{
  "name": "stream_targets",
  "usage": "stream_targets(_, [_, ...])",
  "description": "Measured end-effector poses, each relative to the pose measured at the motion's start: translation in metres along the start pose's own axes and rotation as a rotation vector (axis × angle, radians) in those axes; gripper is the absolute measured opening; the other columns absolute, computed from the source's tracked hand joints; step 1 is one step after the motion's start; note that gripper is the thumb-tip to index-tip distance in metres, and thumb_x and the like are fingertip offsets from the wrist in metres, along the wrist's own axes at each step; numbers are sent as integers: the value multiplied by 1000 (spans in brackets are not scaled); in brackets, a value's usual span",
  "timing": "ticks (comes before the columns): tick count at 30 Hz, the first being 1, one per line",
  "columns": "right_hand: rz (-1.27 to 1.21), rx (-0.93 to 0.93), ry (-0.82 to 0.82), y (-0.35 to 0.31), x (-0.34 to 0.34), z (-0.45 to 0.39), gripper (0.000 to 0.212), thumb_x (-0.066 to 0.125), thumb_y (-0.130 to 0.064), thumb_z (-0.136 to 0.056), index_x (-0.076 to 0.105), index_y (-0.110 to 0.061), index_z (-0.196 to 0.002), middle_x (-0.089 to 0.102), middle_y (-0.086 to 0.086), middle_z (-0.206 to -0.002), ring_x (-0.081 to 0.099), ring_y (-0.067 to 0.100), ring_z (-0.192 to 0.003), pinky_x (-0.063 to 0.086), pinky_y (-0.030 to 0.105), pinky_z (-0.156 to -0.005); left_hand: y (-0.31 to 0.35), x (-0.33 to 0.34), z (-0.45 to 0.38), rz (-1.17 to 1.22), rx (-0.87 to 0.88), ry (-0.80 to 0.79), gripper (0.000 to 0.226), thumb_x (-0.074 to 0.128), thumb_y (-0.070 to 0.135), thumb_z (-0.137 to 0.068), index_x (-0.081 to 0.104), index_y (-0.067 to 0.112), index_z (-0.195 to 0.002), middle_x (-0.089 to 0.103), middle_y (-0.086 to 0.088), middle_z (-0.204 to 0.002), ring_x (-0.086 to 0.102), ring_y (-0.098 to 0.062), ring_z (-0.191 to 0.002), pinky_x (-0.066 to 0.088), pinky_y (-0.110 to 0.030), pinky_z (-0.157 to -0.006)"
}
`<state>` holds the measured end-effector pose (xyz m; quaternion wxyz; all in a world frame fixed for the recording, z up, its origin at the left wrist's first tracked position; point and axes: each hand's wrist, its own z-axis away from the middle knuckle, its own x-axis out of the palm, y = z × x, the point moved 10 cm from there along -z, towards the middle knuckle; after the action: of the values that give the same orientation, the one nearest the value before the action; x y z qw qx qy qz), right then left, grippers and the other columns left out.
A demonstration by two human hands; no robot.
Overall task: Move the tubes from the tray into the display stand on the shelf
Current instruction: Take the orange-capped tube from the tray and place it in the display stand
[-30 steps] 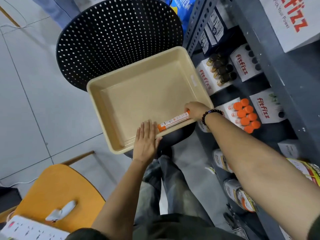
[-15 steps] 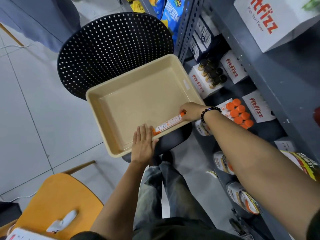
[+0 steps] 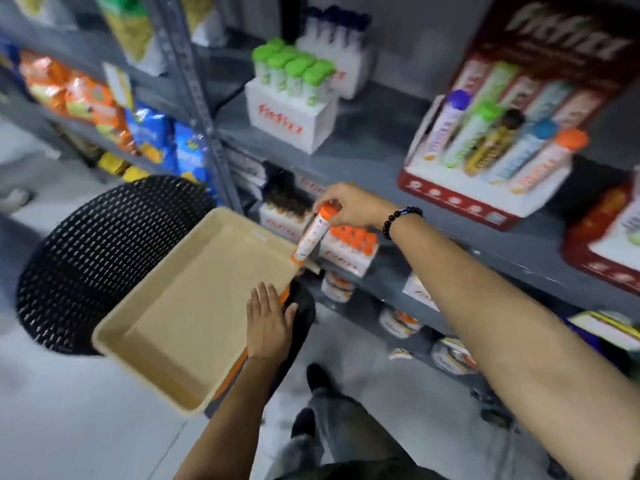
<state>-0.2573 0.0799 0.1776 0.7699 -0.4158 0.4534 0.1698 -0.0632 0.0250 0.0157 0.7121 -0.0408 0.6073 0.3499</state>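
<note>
My right hand (image 3: pixel 349 206) grips a white tube with an orange cap (image 3: pixel 311 233) by its top end, holding it tilted above the right corner of the beige tray (image 3: pixel 194 282). No other tube shows in the tray. My left hand (image 3: pixel 269 318) lies flat on the tray's near right rim, fingers together. Just right of the tube, a white display stand (image 3: pixel 348 259) on a lower shelf holds several orange-capped tubes.
The tray rests on a black perforated stool (image 3: pixel 86 251). Grey metal shelves (image 3: pixel 381 147) carry a white stand of green-capped tubes (image 3: pixel 294 98), a red display of mixed tubes (image 3: pixel 495 147) and snack bags (image 3: pixel 86 98). Jars stand on the bottom shelf.
My right hand has lifted the tube out of the tray, raising it toward the shelf. The camera has tilted up, showing the upper shelves. My left hand stays on the tray rim.
</note>
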Motion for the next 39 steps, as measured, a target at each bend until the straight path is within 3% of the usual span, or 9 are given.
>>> stream_targets(7, [40, 175, 327, 50, -134, 173, 31, 66, 0, -77, 69, -6, -108, 68, 14, -108, 55, 15, -90, 39, 11, -74, 170, -23, 8, -93, 453, 30, 95, -14, 57, -85, 29, -10, -137, 28, -32, -145, 26, -45, -136, 23, -51, -113])
stream_targets(9, [71, 259, 392, 71, -160, 229, 33, 67, -3, -78, 68, -9, -110, 67, 12, -110, 58, 21, -98, 42, 21, -83, 223, -22, 20, -107, 594, 54, 99, -15, 59, -85, 34, -11, -134, 34, -34, -142, 30, -46, -134, 24, -51, -112])
stream_targets(12, [95, 376, 488, 107, -192, 310, 33, 68, -3, -77, 69, -10, -109, 63, 8, -97, 55, 16, -83, 37, 21, -68, 292, -6, 34, -132, 714, 40, 96, -19, 59, -82, 18, -4, -143, 18, -25, -152, 13, -36, -142, 8, -42, -117])
stream_targets(14, [51, 445, 538, 135, -206, 361, 33, 66, 0, -77, 70, -9, -108, 59, 3, -90, 52, 12, -70, 41, 22, -63, 336, 8, 41, -131, 769, 37, 73, 1, 50, -93, 10, 0, -145, 8, -20, -155, 3, -32, -144, 2, -39, -119])
stream_targets(16, [60, 506, 568, 162, -217, 405, 33, 65, 1, -77, 70, -9, -109, 62, 7, -91, 57, 19, -76, 47, 30, -70, 378, 22, 48, -140, 819, 36, 65, 19, 44, -98, 6, 1, -145, 4, -19, -156, -1, -31, -144, 1, -39, -119])
stream_targets(20, [69, 588, 580, 214, -231, 469, 32, 66, 2, -77, 71, -10, -107, 62, 0, -92, 54, 14, -78, 44, 28, -73, 446, 43, 52, -140, 845, 57, 75, 7, 52, -90, 9, 0, -145, 6, -19, -156, 2, -30, -144, 1, -38, -118])
stream_targets(22, [90, 605, 577, 238, -237, 488, 32, 66, 2, -77, 71, -8, -107, 64, 3, -94, 53, 12, -77, 43, 27, -72, 468, 56, 45, -134, 838, 34, 67, 19, 45, -97, 6, 0, -145, 5, -18, -156, 0, -30, -144, 3, -39, -120])
stream_targets(31, [124, 653, 551, 308, -253, 498, 32, 66, -9, -80, 67, -16, -111, 60, 13, -121, 54, 29, -107, 46, 40, -95, 475, 94, 19, -341, 686, -61, 66, 13, 45, -98, -5, 3, -145, -5, -20, -156, -7, -33, -144, 0, -41, -118])
stream_targets(39, [132, 759, 677, 331, -274, 486, 26, 66, -28, -82, 72, -10, -100, 67, 6, -107, 56, 21, -87, 42, 24, -71, 475, 98, 18, -392, 669, -62, 65, 9, 46, -97, -8, 5, -145, -10, -19, -156, -10, -33, -143, -3, -42, -118])
